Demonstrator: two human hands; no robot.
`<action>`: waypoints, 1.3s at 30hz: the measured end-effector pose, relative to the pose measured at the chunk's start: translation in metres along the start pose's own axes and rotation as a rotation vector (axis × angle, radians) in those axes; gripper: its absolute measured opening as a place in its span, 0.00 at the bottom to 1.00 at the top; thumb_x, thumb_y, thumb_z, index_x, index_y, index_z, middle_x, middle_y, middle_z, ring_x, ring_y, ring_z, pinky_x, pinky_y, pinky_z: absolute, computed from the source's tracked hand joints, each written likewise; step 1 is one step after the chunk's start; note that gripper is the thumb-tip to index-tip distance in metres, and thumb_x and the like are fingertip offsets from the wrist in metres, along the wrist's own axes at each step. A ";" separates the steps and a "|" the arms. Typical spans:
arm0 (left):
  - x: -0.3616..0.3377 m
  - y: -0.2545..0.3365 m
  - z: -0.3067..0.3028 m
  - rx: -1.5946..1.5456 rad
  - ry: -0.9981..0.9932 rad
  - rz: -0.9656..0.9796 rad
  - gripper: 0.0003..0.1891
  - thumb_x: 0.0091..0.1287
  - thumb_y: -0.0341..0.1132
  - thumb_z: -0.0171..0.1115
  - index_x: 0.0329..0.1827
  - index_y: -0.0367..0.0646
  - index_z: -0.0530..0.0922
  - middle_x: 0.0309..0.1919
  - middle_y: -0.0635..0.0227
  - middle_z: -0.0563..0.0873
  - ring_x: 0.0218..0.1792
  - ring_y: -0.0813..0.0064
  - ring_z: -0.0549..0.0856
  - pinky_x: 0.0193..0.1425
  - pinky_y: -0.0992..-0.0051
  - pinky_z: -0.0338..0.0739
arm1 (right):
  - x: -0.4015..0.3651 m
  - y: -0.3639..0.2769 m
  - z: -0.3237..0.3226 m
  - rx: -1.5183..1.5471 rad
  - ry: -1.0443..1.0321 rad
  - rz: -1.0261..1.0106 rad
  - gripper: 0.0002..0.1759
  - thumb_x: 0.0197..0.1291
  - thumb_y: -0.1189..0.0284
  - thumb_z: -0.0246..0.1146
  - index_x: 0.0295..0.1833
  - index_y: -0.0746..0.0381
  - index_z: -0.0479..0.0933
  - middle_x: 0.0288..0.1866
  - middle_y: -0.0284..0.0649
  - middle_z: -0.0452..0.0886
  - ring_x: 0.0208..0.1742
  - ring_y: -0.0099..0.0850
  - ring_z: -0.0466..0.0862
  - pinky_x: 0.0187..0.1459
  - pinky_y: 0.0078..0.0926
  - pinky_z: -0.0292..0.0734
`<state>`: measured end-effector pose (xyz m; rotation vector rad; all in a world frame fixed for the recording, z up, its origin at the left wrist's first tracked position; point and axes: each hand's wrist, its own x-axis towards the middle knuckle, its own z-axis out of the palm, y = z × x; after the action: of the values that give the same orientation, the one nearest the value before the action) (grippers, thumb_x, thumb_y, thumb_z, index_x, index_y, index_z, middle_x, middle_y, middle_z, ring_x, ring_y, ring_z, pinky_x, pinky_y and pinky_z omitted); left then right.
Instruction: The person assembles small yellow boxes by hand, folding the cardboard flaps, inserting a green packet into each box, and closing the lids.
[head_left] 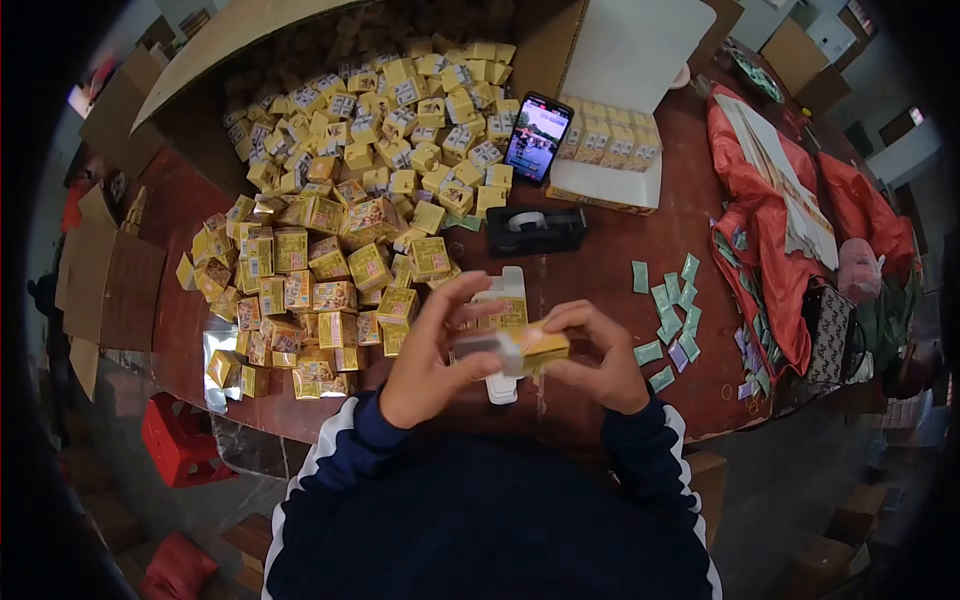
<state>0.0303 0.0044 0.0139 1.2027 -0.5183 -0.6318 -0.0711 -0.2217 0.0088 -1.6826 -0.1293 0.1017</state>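
Observation:
Between my hands, above the table's near edge, is a small yellow box [543,349], smeared by motion. My right hand [600,358] pinches its right end between thumb and fingers. At its left end a pale, whitish part [488,350] shows, and my left hand [432,355] curls around it with the thumb against it. Whether that part is a flap or a separate piece I cannot make out. Below the hands lies a flattened yellow and white carton [512,283], partly covered by them. Several green sachets [670,310] are scattered right of my right hand.
Wrapped gold boxes [330,260] pile up at left. Behind them, small yellow boxes [400,110] spill from a large cardboard carton [190,120]. A phone [538,138], tape dispenser [536,230] and white tray of boxes [610,185] stand ahead. Red bags [765,240] lie right.

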 end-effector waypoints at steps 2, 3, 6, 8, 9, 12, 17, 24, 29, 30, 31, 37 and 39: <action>0.002 0.004 -0.002 -0.062 0.046 0.020 0.46 0.59 0.29 0.77 0.77 0.39 0.57 0.71 0.57 0.69 0.71 0.61 0.74 0.71 0.64 0.73 | 0.001 0.006 0.008 0.372 0.376 -0.120 0.22 0.59 0.81 0.69 0.58 0.63 0.72 0.60 0.40 0.72 0.62 0.28 0.77 0.60 0.28 0.79; 0.001 0.002 0.000 -0.065 0.060 0.007 0.46 0.59 0.29 0.77 0.77 0.39 0.57 0.70 0.56 0.71 0.71 0.62 0.74 0.71 0.64 0.73 | 0.003 0.010 0.015 0.389 0.418 -0.125 0.23 0.59 0.84 0.68 0.57 0.64 0.67 0.62 0.42 0.70 0.62 0.29 0.77 0.62 0.26 0.78; -0.004 -0.015 0.014 -0.094 0.057 -0.027 0.43 0.60 0.26 0.75 0.76 0.37 0.59 0.66 0.57 0.76 0.69 0.64 0.75 0.70 0.66 0.73 | 0.008 0.013 0.041 0.462 0.444 -0.115 0.22 0.59 0.86 0.68 0.56 0.63 0.68 0.61 0.42 0.70 0.62 0.29 0.77 0.61 0.26 0.79; -0.004 -0.018 0.022 -0.066 0.179 0.010 0.40 0.61 0.23 0.73 0.75 0.36 0.61 0.64 0.57 0.78 0.67 0.67 0.77 0.69 0.68 0.74 | 0.005 0.013 0.051 0.511 0.487 -0.120 0.22 0.58 0.85 0.70 0.54 0.62 0.69 0.60 0.42 0.71 0.63 0.28 0.77 0.60 0.26 0.80; -0.002 -0.021 0.020 -0.097 0.172 0.078 0.36 0.63 0.20 0.70 0.73 0.34 0.63 0.63 0.58 0.79 0.64 0.69 0.79 0.68 0.70 0.74 | 0.004 0.010 0.051 0.472 0.410 -0.083 0.23 0.58 0.83 0.72 0.54 0.62 0.69 0.61 0.41 0.71 0.62 0.27 0.77 0.59 0.26 0.80; -0.004 -0.017 0.010 -0.067 0.194 0.042 0.31 0.69 0.21 0.64 0.75 0.33 0.63 0.63 0.61 0.79 0.63 0.72 0.79 0.66 0.73 0.74 | 0.002 0.004 0.016 0.100 0.290 -0.011 0.20 0.57 0.77 0.74 0.54 0.62 0.76 0.59 0.38 0.77 0.58 0.27 0.80 0.55 0.26 0.80; -0.011 -0.013 0.004 -0.063 0.094 -0.039 0.32 0.70 0.23 0.62 0.76 0.33 0.62 0.63 0.62 0.79 0.65 0.70 0.79 0.67 0.72 0.73 | -0.005 0.067 -0.119 -1.056 0.598 0.113 0.24 0.50 0.78 0.74 0.56 0.61 0.82 0.55 0.41 0.84 0.55 0.39 0.83 0.56 0.33 0.78; -0.013 -0.010 0.009 0.040 -0.020 -0.101 0.31 0.69 0.24 0.64 0.76 0.37 0.65 0.63 0.61 0.80 0.64 0.69 0.80 0.66 0.70 0.75 | -0.002 0.101 -0.161 -1.111 0.376 0.059 0.21 0.47 0.80 0.74 0.50 0.60 0.84 0.47 0.43 0.85 0.52 0.43 0.82 0.52 0.35 0.78; -0.010 -0.010 0.009 0.049 -0.053 -0.078 0.33 0.68 0.23 0.66 0.76 0.39 0.66 0.63 0.60 0.80 0.63 0.69 0.80 0.65 0.70 0.77 | 0.004 0.101 -0.165 -0.800 0.307 0.303 0.14 0.48 0.78 0.73 0.42 0.60 0.81 0.35 0.42 0.81 0.42 0.44 0.81 0.43 0.41 0.76; -0.010 -0.009 0.010 0.045 -0.040 -0.067 0.33 0.67 0.23 0.67 0.76 0.40 0.66 0.63 0.60 0.80 0.63 0.69 0.80 0.65 0.70 0.78 | 0.004 0.101 -0.163 -0.807 0.304 0.300 0.14 0.48 0.78 0.73 0.42 0.60 0.81 0.35 0.42 0.81 0.42 0.44 0.81 0.43 0.41 0.76; -0.011 -0.008 0.010 0.040 -0.023 -0.056 0.33 0.67 0.23 0.67 0.75 0.40 0.66 0.63 0.60 0.80 0.63 0.70 0.80 0.64 0.70 0.78 | 0.002 0.101 -0.158 -0.921 0.332 0.213 0.13 0.48 0.77 0.73 0.42 0.59 0.81 0.34 0.43 0.81 0.40 0.43 0.81 0.42 0.40 0.77; -0.013 -0.021 0.007 0.372 0.131 0.088 0.32 0.64 0.25 0.70 0.72 0.37 0.70 0.61 0.58 0.81 0.62 0.66 0.82 0.64 0.70 0.78 | 0.012 0.063 -0.098 -0.702 0.496 -0.008 0.13 0.50 0.80 0.72 0.43 0.60 0.83 0.33 0.40 0.80 0.36 0.33 0.83 0.37 0.30 0.78; -0.011 -0.020 0.010 0.461 0.149 0.155 0.32 0.61 0.25 0.71 0.70 0.37 0.72 0.59 0.55 0.82 0.61 0.61 0.83 0.62 0.70 0.78 | 0.014 0.026 -0.050 -0.220 0.610 -0.051 0.12 0.50 0.81 0.72 0.43 0.61 0.84 0.34 0.38 0.80 0.37 0.28 0.82 0.36 0.25 0.77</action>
<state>0.0129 0.0007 -0.0028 1.6113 -0.6444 -0.2910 -0.0494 -0.2719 -0.0109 -1.8559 0.2846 -0.4777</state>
